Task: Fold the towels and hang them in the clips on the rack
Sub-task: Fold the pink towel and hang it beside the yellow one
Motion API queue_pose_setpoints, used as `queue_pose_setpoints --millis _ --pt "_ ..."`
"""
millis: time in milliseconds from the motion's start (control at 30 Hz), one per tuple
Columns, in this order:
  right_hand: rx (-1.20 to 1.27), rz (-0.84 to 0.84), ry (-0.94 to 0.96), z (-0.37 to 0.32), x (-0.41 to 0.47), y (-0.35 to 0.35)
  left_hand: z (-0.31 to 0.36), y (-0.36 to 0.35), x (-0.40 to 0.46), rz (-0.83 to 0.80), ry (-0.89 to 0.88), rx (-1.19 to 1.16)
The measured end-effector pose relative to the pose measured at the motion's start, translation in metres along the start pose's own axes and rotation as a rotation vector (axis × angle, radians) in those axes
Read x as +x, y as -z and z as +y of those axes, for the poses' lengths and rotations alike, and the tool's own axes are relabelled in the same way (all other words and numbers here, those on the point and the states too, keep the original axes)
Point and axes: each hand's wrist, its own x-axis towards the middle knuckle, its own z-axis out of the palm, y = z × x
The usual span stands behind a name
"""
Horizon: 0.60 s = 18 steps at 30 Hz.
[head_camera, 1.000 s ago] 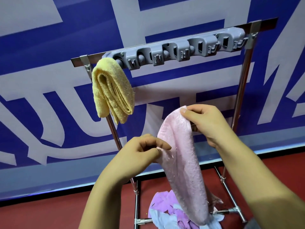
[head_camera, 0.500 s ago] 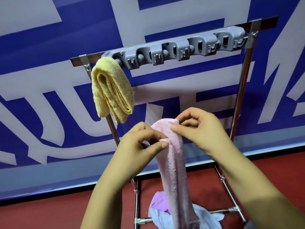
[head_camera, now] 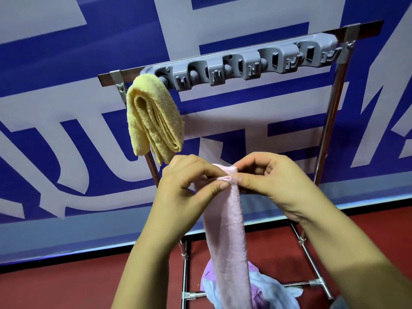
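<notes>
1. The floor (head_camera: 66, 284) is dark red and smooth. Behind the rack there is a large banner (head_camera: 66, 108) in blue with pale grey-white shapes, and it fills almost the whole background.
2. The rack (head_camera: 330, 121) is of shiny metal tubes. Its top bar runs from lower left to upper right in the view, and a grey clip strip (head_camera: 245, 63) is fixed along it, with several clips in a row.
3. A folded yellow towel (head_camera: 153, 121) hangs from the leftmost clip. Its long axis goes down, a little tilted to the right, and the loose ends point to the floor.
4. The pink towel (head_camera: 225, 230) is in front of the rack, below the clip strip and well apart from it. It is folded into a narrow band. Its long axis is almost vertical: the top end is between the two hands, and the lower end hangs down over a pile of purple and light blue cloths (head_camera: 267, 288) at the bottom of the rack.
5. The left hand (head_camera: 187, 192) pinches the top edge of the pink towel between thumb and forefinger.
6. The right hand (head_camera: 274, 184) pinches the same top edge from the other side, just beside the left fingers.
</notes>
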Motion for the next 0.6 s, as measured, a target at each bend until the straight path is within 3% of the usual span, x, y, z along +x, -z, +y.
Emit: queue_pose_setpoints --millis 200,400,600 --pt "-0.047 -0.066 0.01 -0.005 -0.003 0.001 -0.004 0.0 -0.001 -0.021 0.002 0.035" --pt "-0.266 -0.036 0.084 -0.009 -0.007 0.003 0.001 -0.002 0.0 -0.028 0.053 0.046" --pt "-0.243 -0.075 0.064 -0.014 -0.011 0.004 0.003 0.0 0.0 -0.042 0.058 0.031"
